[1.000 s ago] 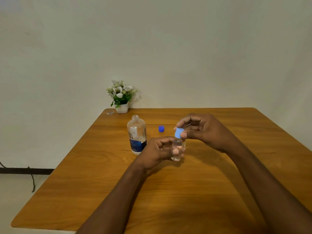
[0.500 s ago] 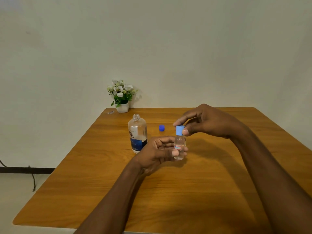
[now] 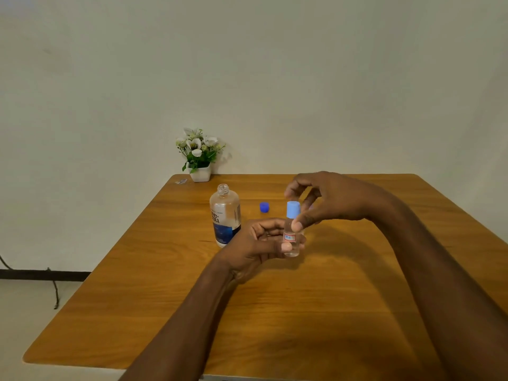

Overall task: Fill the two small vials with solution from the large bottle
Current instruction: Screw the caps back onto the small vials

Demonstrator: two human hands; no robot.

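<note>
A small clear vial (image 3: 291,243) with a red-edged label stands upright in the fingertips of my left hand (image 3: 258,243), just above the table. A light blue cap (image 3: 293,209) sits on its neck. My right hand (image 3: 332,202) reaches over from the right, thumb at the base of the cap and fingers curled behind and above it. The large clear bottle (image 3: 225,215) with a blue label stands uncapped to the left of my left hand. Its dark blue cap (image 3: 264,207) lies on the table behind the vial. I see only one vial.
The wooden table (image 3: 302,312) ends at a wall at the back. A white pot of flowers (image 3: 200,158) stands at the back left corner, with a small scrap (image 3: 181,182) beside it. A dark cable (image 3: 52,287) hangs by the floor on the left.
The light blue cap went from my right fingers onto the vial's neck. My left hand brought the vial upright, and my right hand rose with its fingers arched over the cap.
</note>
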